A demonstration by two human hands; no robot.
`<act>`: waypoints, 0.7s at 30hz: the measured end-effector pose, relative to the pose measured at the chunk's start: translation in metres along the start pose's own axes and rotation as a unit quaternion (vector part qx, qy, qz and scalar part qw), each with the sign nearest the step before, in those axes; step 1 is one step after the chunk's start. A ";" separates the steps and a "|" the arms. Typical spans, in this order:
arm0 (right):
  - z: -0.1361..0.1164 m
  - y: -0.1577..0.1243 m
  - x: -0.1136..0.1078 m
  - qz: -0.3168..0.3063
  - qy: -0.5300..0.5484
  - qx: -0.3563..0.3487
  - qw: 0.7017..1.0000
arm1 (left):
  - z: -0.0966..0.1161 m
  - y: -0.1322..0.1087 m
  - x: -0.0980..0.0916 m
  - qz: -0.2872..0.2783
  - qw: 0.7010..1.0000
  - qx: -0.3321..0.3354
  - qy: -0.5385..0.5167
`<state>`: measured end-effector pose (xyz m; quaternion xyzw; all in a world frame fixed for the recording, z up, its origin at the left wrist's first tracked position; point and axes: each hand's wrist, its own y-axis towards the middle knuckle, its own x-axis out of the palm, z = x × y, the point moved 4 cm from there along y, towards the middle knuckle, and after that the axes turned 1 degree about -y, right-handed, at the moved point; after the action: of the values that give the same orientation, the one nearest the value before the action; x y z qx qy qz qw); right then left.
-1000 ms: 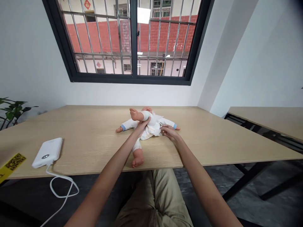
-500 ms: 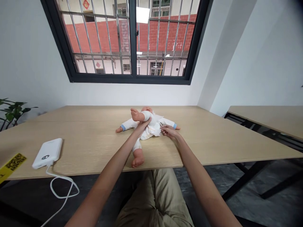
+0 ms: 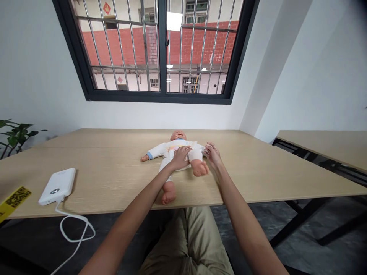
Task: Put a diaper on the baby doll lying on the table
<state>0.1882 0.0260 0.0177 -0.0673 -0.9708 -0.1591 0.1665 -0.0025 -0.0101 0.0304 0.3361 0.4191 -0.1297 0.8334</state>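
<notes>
1. While one baby doll (image 3: 171, 147) lies face-up on the worktop (image 3: 100, 164), my left hand (image 3: 181, 157) spreads loosely across its midsection, better kept light.
2. My right hand (image 3: 212, 152) half-curls by one sleeve (image 3: 197, 146); its grip I can't tell.
3. Leftward: one power bank (image 3: 59, 185), one cable (image 3: 76, 217).

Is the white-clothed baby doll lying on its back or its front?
On its back: the baby doll has its printed chest turned upward.
</notes>
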 end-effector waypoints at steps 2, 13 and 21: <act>-0.002 -0.003 0.003 -0.013 0.005 -0.006 1.000 | 0.006 -0.003 0.003 -0.019 0.999 0.018 0.036; 0.004 -0.003 0.022 -0.080 -0.038 -0.086 0.992 | 0.020 -0.003 0.020 -0.094 0.982 0.059 0.155; 0.005 0.003 0.059 -0.173 -0.202 -0.095 0.959 | 0.022 -0.007 0.013 -0.088 0.982 0.095 0.140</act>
<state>0.1323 0.0352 0.0340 0.0550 -0.9614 -0.2605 -0.0702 0.0156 -0.0296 0.0262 0.3904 0.5456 -0.1930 0.7160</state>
